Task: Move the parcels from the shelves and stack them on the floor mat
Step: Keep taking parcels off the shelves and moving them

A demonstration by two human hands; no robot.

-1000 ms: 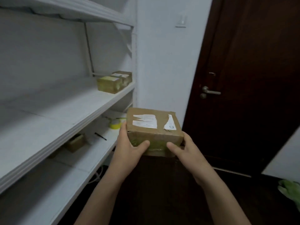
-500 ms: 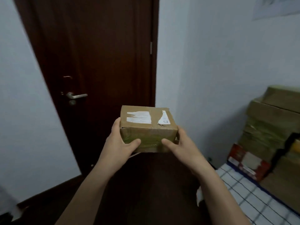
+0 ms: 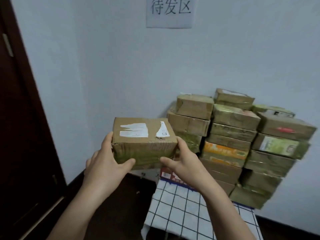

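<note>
I carry a small brown cardboard parcel [image 3: 143, 141] with torn white label scraps on top, at chest height in mid-frame. My left hand [image 3: 105, 161] grips its left side, thumb across the front face. My right hand [image 3: 183, 160] grips the right side, thumb on the front lower edge. Ahead and to the right, a stack of several taped parcels [image 3: 242, 144] stands against the wall on a white floor mat [image 3: 181, 210] with a dark grid pattern. The held parcel is left of the stack and above the mat's near left corner.
A dark wooden door [image 3: 22, 135] fills the left edge. A paper sign [image 3: 168, 12] with handwritten characters hangs on the pale wall above the stack. Dark floor [image 3: 121, 196] lies between door and mat. A red-printed box [image 3: 168, 175] lies at the stack's base.
My view has swung right, from the shelves past the door to the stack on the mat. The parcel stays held the same way in both hands.
</note>
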